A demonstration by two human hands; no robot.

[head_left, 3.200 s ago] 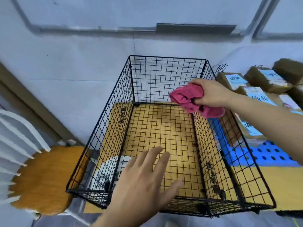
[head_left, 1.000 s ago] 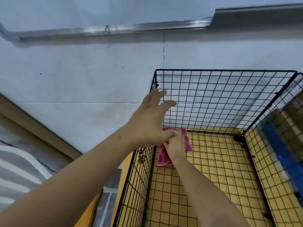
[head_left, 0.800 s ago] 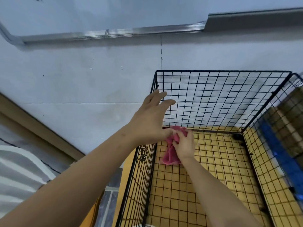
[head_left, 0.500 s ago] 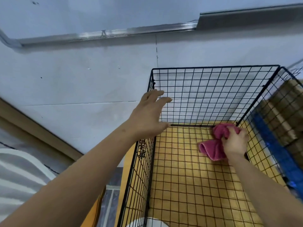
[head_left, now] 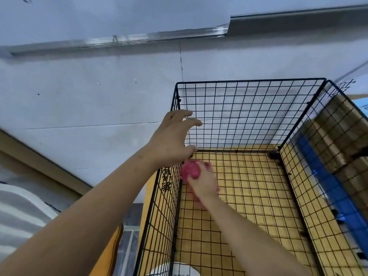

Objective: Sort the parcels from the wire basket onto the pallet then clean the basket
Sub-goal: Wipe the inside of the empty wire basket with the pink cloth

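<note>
While left hand touches basket, right hand seemingly grips cloth

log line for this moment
step: wiping | left hand: rests on wire basket left rim | right hand: grips pink cloth, low far-left corner

black wire-mesh basket: splayed left hand laid on its left rim | crumpled pink cloth: gripped by right hand, held at far-left inner corner | brown cardboard parcels: seen beyond right wall
</note>
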